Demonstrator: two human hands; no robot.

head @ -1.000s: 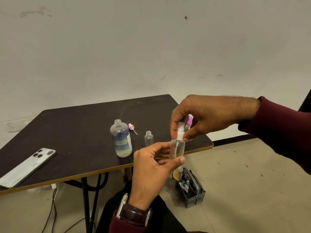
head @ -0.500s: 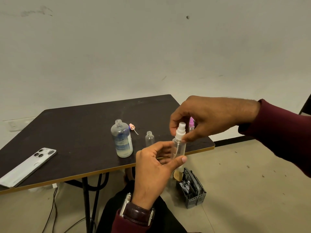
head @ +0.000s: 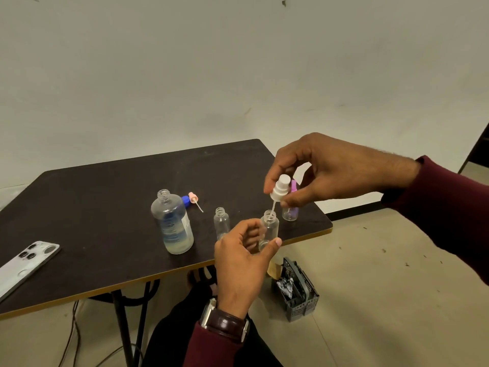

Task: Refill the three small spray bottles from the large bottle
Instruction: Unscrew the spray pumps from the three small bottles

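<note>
Left hand (head: 244, 256) grips small clear plastic spray bottle (head: 269, 229) just right of the uncapped large clear bottle (head: 173, 223), right hand (head: 325, 173) pinches white pump head (head: 280, 187); lift straight so dip tube clears neck

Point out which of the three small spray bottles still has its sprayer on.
The rightmost small bottle, behind the right hand, keeps its purple sprayer. The middle-table bottle and the left-hand bottle have open necks.

large bottle (head: 173, 223) label, print unreadable
</note>
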